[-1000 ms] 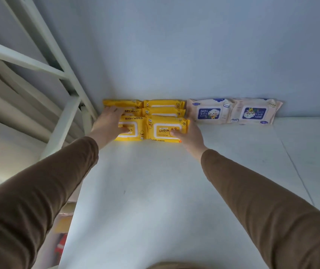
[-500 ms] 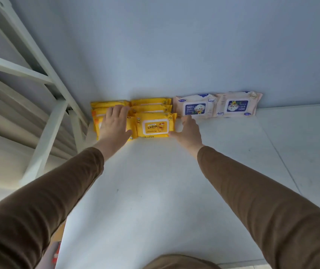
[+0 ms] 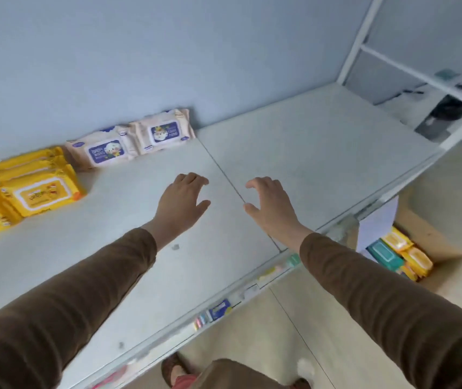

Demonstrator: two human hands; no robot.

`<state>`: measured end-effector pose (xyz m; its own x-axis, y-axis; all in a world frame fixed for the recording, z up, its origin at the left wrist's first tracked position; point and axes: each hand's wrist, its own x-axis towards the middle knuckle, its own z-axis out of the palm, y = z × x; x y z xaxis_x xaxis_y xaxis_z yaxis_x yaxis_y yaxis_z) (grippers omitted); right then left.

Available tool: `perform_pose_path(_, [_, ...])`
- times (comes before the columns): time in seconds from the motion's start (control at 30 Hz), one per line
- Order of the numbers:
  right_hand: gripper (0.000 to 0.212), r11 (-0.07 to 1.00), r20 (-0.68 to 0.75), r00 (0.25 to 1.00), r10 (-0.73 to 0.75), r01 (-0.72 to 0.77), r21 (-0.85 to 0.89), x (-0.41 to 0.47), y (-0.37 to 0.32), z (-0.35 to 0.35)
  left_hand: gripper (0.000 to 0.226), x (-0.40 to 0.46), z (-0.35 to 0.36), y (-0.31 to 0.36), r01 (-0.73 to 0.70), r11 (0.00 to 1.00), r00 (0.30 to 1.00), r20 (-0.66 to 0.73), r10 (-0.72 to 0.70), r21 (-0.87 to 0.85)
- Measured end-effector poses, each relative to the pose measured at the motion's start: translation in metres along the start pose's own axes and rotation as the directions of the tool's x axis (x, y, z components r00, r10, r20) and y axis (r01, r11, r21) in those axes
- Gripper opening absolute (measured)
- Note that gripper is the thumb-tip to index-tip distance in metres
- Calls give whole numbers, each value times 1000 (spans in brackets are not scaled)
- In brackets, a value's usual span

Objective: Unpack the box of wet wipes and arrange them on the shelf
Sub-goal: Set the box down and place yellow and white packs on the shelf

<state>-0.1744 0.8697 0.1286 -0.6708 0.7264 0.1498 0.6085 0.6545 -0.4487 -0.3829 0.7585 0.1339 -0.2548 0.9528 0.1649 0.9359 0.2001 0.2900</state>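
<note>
Several yellow wipe packs point(image 3: 39, 192) lie stacked at the far left of the white shelf point(image 3: 322, 153). Two pale pink wipe packs point(image 3: 106, 148) point(image 3: 163, 131) lean against the blue back wall to their right. My left hand point(image 3: 182, 203) and my right hand point(image 3: 270, 204) hover over the middle of the shelf with relaxed, slightly curved fingers, holding nothing. A cardboard box point(image 3: 431, 248) on the floor at lower right holds more yellow and teal wipe packs point(image 3: 401, 255).
The shelf's front edge point(image 3: 224, 304) runs diagonally and carries small price labels. A white metal frame point(image 3: 420, 71) closes the shelf's right end, with dark objects behind it. My feet point(image 3: 173, 372) stand on the beige floor below.
Both hands have left the yellow packs and pulled back to mid-shelf. The view has swung right, bringing the floor and the box into sight.
</note>
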Motion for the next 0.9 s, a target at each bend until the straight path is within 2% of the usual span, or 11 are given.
perform_pose_path(0.23, [37, 992, -38, 994, 106, -108, -60, -104, 178, -105, 45, 41, 76, 221, -167, 983, 985, 35, 170, -72])
perform_pose_path(0.4, [33, 966, -48, 966, 256, -257, -28, -150, 278, -150, 45, 65, 127, 338, -250, 957, 962, 76, 263, -147])
perform_pose_path(0.6, [32, 918, 19, 918, 397, -397, -1, -174, 387, -162, 42, 102, 206, 424, -236, 952, 946, 176, 271, -198])
perform_pose_path(0.73, [34, 875, 113, 869, 482, -484, -4, -171, 465, -163, 43, 141, 271, 457, -225, 951, 907, 311, 284, -211])
perform_pose_path(0.9, [40, 772, 236, 756, 610, -634, 35, -175, 561, -164, 47, 183, 338, 507, -167, 955, 840, 472, 269, -246])
